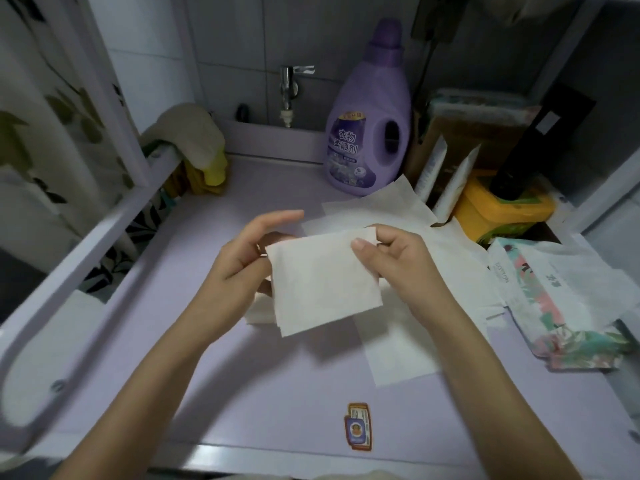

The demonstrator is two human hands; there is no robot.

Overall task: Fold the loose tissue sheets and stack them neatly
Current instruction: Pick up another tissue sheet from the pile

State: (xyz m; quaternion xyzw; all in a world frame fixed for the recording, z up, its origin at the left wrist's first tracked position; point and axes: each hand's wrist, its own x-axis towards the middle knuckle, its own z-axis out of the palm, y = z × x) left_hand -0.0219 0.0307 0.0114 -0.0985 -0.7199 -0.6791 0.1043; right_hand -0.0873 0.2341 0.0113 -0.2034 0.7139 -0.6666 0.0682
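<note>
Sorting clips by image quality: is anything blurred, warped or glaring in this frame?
Head view: wide-angle distortion bows the rail at left; the head view's lower-left corner is smeared with blur; light is flat and cool, so the tissue looks nearly textureless; only a small highlight on the tap, no strong glare.

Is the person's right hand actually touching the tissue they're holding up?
Touching. The head view shows the right hand pinching the upper right corner of the tissue, with the thumb lying on its front face.

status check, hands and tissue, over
Left hand and right hand pinch one folded tissue, lifted. Loose sheets flat on counter behind. Nothing blocking.
</note>
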